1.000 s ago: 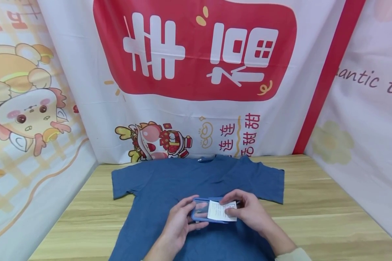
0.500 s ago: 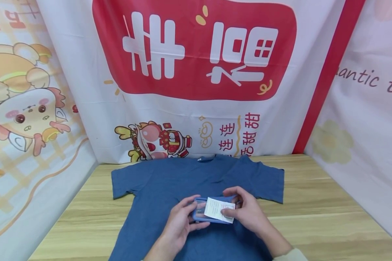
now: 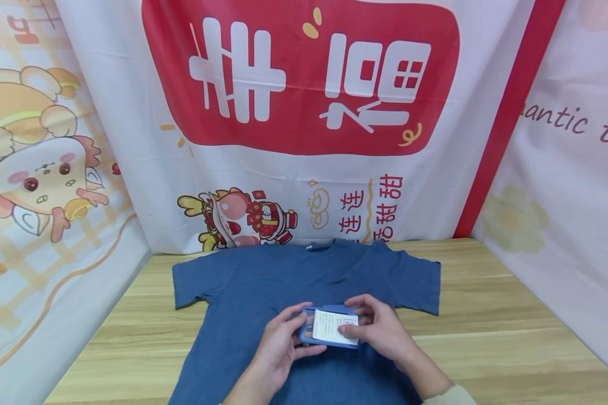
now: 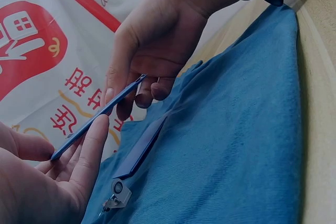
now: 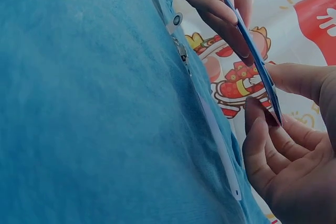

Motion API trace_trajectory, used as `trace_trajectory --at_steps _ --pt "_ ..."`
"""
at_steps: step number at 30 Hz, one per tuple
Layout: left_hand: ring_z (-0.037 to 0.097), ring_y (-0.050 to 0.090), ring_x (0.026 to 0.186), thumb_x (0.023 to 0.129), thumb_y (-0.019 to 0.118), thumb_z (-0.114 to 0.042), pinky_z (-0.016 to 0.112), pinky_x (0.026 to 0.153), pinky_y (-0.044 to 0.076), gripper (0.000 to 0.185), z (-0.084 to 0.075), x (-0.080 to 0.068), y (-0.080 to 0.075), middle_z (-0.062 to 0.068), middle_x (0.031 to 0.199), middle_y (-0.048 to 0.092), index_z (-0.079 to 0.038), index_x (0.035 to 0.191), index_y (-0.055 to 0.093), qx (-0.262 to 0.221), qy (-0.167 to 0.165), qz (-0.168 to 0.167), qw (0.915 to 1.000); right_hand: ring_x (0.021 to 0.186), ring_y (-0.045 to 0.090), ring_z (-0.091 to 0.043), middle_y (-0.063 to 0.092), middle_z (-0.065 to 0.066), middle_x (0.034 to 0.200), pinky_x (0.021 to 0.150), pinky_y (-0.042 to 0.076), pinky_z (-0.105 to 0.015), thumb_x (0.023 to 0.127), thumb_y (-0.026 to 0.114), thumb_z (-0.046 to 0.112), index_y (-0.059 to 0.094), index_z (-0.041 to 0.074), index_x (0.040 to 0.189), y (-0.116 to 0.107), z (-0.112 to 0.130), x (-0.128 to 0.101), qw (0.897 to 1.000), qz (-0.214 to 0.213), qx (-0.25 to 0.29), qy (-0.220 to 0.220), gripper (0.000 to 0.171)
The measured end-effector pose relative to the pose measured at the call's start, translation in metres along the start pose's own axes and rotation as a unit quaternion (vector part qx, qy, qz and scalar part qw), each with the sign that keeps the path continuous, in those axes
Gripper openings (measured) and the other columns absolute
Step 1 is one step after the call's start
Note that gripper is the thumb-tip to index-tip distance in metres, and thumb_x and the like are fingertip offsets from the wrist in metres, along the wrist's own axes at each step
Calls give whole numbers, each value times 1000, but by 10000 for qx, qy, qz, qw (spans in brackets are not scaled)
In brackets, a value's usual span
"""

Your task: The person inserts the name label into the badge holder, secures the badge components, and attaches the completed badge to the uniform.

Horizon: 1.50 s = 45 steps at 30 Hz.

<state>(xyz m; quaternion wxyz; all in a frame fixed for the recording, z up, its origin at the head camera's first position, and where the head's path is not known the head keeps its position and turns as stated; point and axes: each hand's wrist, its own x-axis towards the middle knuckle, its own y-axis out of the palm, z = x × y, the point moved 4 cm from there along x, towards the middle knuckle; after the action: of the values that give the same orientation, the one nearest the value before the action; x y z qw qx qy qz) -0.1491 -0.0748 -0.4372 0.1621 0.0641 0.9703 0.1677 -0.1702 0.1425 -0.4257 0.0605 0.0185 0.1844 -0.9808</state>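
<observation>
My left hand (image 3: 278, 343) grips the left end of a blue card holder (image 3: 309, 340) with a clear window, its fingers along the edges. A white printed card (image 3: 327, 325) lies over most of the window. My right hand (image 3: 387, 329) pinches the card's right part, thumb on its printed face and fingers behind the holder. In the left wrist view the holder (image 4: 79, 134) is seen edge-on, tilted between both hands. Beneath it, over the shirt, are a flat blue piece (image 4: 140, 149) and a clear strap with a snap (image 4: 118, 188). A metal clip (image 5: 182, 53) joins that strap.
A blue T-shirt (image 3: 263, 287) is spread under the hands on the wood-grain table (image 3: 486, 304). Printed cloth hangs at the back (image 3: 304, 169) and along the left (image 3: 116, 236) and right sides (image 3: 552, 214).
The card has slid left over the holder's window, tilting at half a second ago and lying straighter now. My right hand has shifted slightly left with it. My left hand has stayed nearly in place.
</observation>
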Motion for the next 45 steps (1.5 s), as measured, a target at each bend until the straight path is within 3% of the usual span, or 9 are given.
trace_trajectory --at_steps 12,20,31,45 --pt "20 76 103 113 54 -20 50 90 69 49 2 0 2 21 145 65 -4 160 48 -37 -34 8 10000 74 58 -21 63 -7 95 59 52 -29 82 94 19 70 9 131 2 -2 0 9997 56 158 154 56" --pt "22 75 106 108 61 -10 49 90 68 55 3 -1 2 26 150 59 -4 160 46 95 24 -12 10000 73 55 -20 62 -6 94 57 51 -27 81 95 19 70 10 129 3 -1 0 9997 29 196 152 55" --pt "23 75 103 107 58 -5 46 88 69 55 1 -1 -1 31 150 56 -2 161 45 66 189 -204 9996 69 60 -20 67 -6 90 59 53 -28 91 85 20 66 3 134 -1 -4 2 9983 114 565 16 50" --pt "23 75 104 106 56 -3 47 88 69 57 0 1 -4 32 152 53 -3 162 44 103 79 -287 9995 71 62 -20 67 -7 91 63 56 -28 90 84 17 66 -1 130 -1 -5 3 9974 196 689 58 47"
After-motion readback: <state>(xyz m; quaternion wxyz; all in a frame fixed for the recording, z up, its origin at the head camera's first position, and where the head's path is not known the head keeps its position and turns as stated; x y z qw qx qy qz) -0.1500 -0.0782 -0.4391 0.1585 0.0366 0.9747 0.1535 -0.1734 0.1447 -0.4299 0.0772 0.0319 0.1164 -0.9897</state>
